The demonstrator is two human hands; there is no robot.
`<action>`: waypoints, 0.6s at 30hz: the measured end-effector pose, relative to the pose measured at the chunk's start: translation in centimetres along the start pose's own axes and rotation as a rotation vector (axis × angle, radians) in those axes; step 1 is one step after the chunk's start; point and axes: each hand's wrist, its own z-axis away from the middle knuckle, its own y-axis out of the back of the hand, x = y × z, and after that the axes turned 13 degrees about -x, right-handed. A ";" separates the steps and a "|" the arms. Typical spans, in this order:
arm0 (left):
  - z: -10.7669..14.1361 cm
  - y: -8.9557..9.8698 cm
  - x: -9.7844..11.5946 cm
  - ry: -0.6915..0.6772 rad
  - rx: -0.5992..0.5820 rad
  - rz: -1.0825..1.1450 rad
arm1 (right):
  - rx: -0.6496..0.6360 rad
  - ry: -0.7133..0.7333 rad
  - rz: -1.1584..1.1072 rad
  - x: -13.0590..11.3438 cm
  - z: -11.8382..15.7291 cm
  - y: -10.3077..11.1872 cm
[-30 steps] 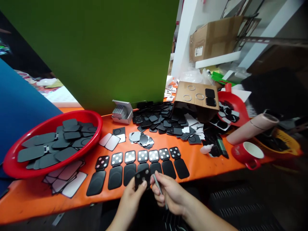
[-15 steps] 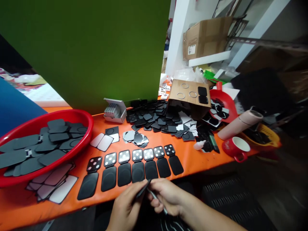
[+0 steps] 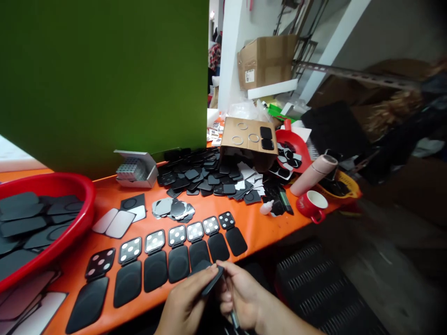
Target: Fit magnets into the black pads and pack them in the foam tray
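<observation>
- While both hands meet low in view, at the near edge of the orange worktop [image 3: 263, 231], they have one dark flat pad [image 3: 213, 281] btwn them, tilted steeply, just in front of the laid-out row.
- L hand [image 3: 186, 300]: pinching the pad, fingers over its upper side, thumb mostly hidden; prob. the steadying grip.
- R hand [image 3: 240, 295]: thumb & index close together at the pad's R edge; can't tell if they press on it. Other fingers curl round a slim grey tool [image 3: 234, 319], mostly hidden, prob. tucked there so the fingertips are free.
- Pose: forearms enter from bottom, L steep, R slanting in from lower R; hands turned inward.
- Row of 7 hinged black pads [image 3: 179, 263]: opened flat, dotted squares at far end, prob. spaced for easy pickup.
- Beyond: heap of loose black pads [image 3: 195, 177], likely stock w/in reach; cardboard box [image 3: 244, 133] w/ rings on top. Far L: red basin [image 3: 89, 197] w/ grey pads.
</observation>
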 end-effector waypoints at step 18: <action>-8.1 -2.4 2.5 0.430 0.188 0.975 | 0.976 0.586 1.199 -6.3 4.8 16.5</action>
